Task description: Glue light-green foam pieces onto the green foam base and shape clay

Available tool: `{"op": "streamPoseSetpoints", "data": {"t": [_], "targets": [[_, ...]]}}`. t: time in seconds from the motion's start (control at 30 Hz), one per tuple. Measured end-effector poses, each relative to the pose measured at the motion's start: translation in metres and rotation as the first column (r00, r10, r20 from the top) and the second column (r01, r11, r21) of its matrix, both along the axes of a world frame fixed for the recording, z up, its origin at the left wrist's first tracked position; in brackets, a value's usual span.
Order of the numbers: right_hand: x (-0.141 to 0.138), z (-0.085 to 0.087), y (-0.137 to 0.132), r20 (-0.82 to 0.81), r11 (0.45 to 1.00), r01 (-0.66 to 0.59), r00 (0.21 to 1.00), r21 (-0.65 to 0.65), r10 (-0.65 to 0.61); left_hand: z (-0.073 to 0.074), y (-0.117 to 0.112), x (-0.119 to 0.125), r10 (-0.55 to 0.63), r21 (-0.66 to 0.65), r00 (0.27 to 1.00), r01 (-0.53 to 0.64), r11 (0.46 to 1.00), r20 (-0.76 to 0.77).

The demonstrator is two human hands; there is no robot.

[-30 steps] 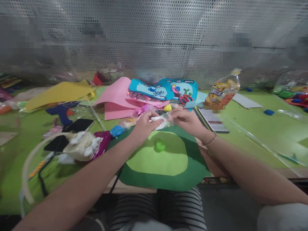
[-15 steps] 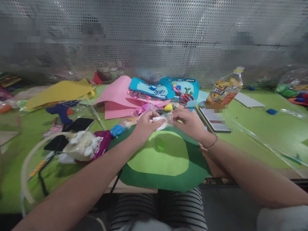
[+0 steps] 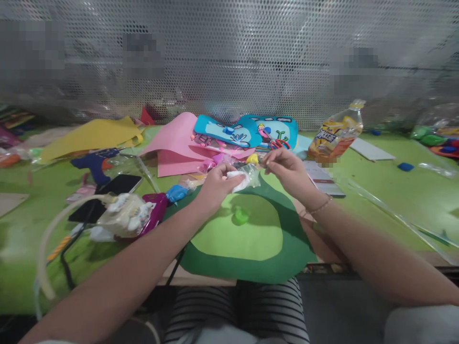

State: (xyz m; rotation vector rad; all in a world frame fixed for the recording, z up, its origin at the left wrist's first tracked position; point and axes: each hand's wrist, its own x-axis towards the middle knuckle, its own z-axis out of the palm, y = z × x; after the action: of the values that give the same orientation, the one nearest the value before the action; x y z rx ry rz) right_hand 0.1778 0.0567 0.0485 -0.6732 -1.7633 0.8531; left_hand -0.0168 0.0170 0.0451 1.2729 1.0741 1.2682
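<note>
My left hand (image 3: pixel 217 185) pinches a small clear plastic bag (image 3: pixel 254 176) with a soft white lump (image 3: pixel 238 181) in it, probably modelling clay. Just right of the bag, my right hand (image 3: pixel 285 169) is raised, thumb and fingertips drawn together; whatever they may hold is too small to make out. Beneath both hands lies a dark green paper shape (image 3: pixel 229 270) bearing a light green paper piece (image 3: pixel 215 239). A bright green lump (image 3: pixel 240 216) rests on that lighter piece. Beyond the bag sits a yellow lump (image 3: pixel 252 158).
To the left are a blue glue gun (image 3: pixel 93 168), a dark phone (image 3: pixel 122 185) and a cream decorated case (image 3: pixel 125 217). Pink foam sheets (image 3: pixel 172 143), blue cut-outs (image 3: pixel 222 130) and red-handled scissors (image 3: pixel 280 144) lie behind. A bottle (image 3: pixel 335 134) stands right, near another phone (image 3: pixel 324 179).
My right hand has come away from the plastic bag, moving slightly up and to the right. My left hand keeps the bag in nearly the same place.
</note>
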Motion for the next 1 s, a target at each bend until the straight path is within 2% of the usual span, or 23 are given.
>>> {"op": "streamPoseSetpoints", "data": {"t": [0.13, 0.2, 0.27, 0.3, 0.37, 0.47, 0.57, 0.73, 0.87, 0.93, 1.0], "targets": [[0.012, -0.005, 0.021, -0.085, 0.991, 0.071, 0.993, -0.114, -0.081, -0.007, 0.006, -0.002, -0.004, -0.004, 0.999, 0.005, 1.000, 0.045], [0.016, -0.008, 0.027, -0.011, 0.986, 0.072, 0.997, -0.148, -0.075, -0.006, 0.006, -0.001, -0.004, -0.021, 0.996, 0.005, 1.000, 0.084], [0.018, -0.010, 0.029, 0.175, 0.986, 0.074, 0.983, -0.151, -0.047, -0.002, 0.006, 0.000, 0.007, -0.048, 0.991, -0.001, 0.999, 0.133], [0.019, -0.012, 0.030, 0.297, 0.988, 0.079, 0.954, -0.134, -0.036, 0.000, 0.005, 0.001, 0.022, -0.068, 0.988, -0.012, 0.998, 0.155], [0.020, -0.014, 0.031, 0.535, 0.994, 0.097, 0.843, -0.051, -0.054, 0.004, 0.004, 0.002, 0.065, -0.115, 0.981, -0.044, 0.992, 0.182], [0.021, -0.019, 0.033, 0.732, 0.987, 0.071, 0.664, 0.142, -0.153, 0.009, 0.002, 0.003, 0.112, -0.161, 0.975, -0.082, 0.984, 0.191], [0.020, -0.022, 0.034, 0.763, 0.971, -0.003, 0.619, 0.239, -0.186, 0.010, 0.002, 0.004, 0.114, -0.170, 0.975, -0.081, 0.982, 0.193], [0.017, -0.021, 0.034, 0.812, 0.987, -0.057, 0.577, 0.149, -0.089, 0.006, 0.003, 0.002, 0.101, -0.157, 0.978, -0.072, 0.985, 0.182], [0.019, -0.018, 0.032, 0.829, 0.989, -0.047, 0.552, 0.138, -0.089, 0.006, 0.004, 0.001, 0.095, -0.153, 0.975, -0.065, 0.986, 0.200], [0.023, -0.016, 0.031, 0.824, 0.983, -0.058, 0.555, 0.173, -0.112, 0.007, 0.004, 0.001, 0.102, -0.163, 0.975, -0.070, 0.984, 0.197], [0.026, -0.012, 0.029, 0.774, 0.963, -0.039, 0.605, 0.265, -0.189, 0.008, 0.004, 0.002, 0.115, -0.178, 0.977, -0.083, 0.981, 0.179]]}}
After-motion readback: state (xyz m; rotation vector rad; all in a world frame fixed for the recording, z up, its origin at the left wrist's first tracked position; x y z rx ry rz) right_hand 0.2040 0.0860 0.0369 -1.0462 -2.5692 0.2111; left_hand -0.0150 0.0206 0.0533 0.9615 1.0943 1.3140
